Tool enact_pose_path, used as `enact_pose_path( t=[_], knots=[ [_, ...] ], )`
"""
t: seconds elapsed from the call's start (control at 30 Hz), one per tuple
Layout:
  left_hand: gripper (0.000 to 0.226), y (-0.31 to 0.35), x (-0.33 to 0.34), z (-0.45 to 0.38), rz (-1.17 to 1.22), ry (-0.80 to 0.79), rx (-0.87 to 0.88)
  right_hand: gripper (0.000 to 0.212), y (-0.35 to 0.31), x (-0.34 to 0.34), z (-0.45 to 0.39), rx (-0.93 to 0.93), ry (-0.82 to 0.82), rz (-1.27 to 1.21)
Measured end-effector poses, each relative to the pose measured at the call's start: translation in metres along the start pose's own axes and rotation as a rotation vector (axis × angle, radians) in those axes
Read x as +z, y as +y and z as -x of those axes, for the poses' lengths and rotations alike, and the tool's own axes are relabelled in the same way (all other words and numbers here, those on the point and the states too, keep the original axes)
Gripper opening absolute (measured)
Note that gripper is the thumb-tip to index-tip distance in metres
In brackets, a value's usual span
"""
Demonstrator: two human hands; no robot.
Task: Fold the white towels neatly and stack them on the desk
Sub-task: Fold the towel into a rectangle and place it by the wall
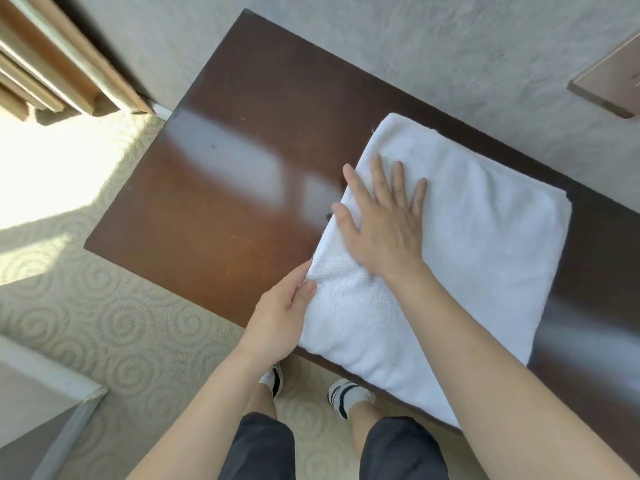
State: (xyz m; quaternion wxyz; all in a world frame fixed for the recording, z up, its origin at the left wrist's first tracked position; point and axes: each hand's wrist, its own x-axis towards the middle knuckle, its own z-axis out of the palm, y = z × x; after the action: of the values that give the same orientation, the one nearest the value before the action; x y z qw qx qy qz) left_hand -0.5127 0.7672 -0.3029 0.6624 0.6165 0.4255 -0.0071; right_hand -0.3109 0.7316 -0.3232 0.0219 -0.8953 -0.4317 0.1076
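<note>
Right hand flat on white towel; left hand pinches edge; desk

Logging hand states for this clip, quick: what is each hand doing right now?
Left hand: fingers pinch the near left edge of the folded white terry towel.
Right hand: open, flat on the towel.

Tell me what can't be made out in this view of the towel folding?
- Head view: right hand and forearm cover part of the white towel, hiding its folds.
- The desk runs off the right edge.
- How many layers the towel has: unclear.
- Left hand fingertips hidden under the towel edge.
</note>
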Motion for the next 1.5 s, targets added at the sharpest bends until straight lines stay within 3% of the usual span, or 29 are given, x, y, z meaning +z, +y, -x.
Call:
enact_pose_path(
  t=[0.13,0.2,0.3,0.47,0.63,0.8,1.03,1.23,1.5],
  knots=[
    [0.026,-0.004,0.001,0.000,-0.120,0.078,0.002,0.063,0.021,-0.003,-0.041,0.051,-0.009,0.071],
    [0.010,-0.005,0.006,0.007,-0.115,0.233,-0.028,0.061,0.034,-0.011,-0.069,0.097,0.007,0.064],
    [0.003,-0.009,0.021,0.026,-0.064,0.482,-0.070,0.061,0.044,-0.020,-0.091,0.074,-0.010,0.021],
    [0.024,-0.016,0.048,0.061,0.112,0.674,-0.246,0.060,0.071,-0.022,-0.067,0.061,0.086,0.003],
    [0.025,-0.016,0.075,0.069,0.277,0.608,-0.338,0.060,0.108,-0.022,-0.047,0.102,0.205,0.082],
    [0.048,-0.014,0.099,0.053,0.249,0.651,-0.308,0.060,0.123,-0.028,-0.052,0.097,0.252,0.105],
    [0.037,0.000,0.108,0.031,0.222,0.762,-0.229,0.054,0.143,-0.031,-0.054,0.105,0.223,0.093],
    [0.019,0.023,0.095,-0.002,0.207,0.727,-0.109,0.051,0.184,-0.032,-0.025,0.292,0.244,0.003],
    [0.045,0.067,0.093,-0.086,0.016,0.644,0.021,0.049,0.230,-0.021,0.037,0.622,0.342,-0.114]
  ],
)
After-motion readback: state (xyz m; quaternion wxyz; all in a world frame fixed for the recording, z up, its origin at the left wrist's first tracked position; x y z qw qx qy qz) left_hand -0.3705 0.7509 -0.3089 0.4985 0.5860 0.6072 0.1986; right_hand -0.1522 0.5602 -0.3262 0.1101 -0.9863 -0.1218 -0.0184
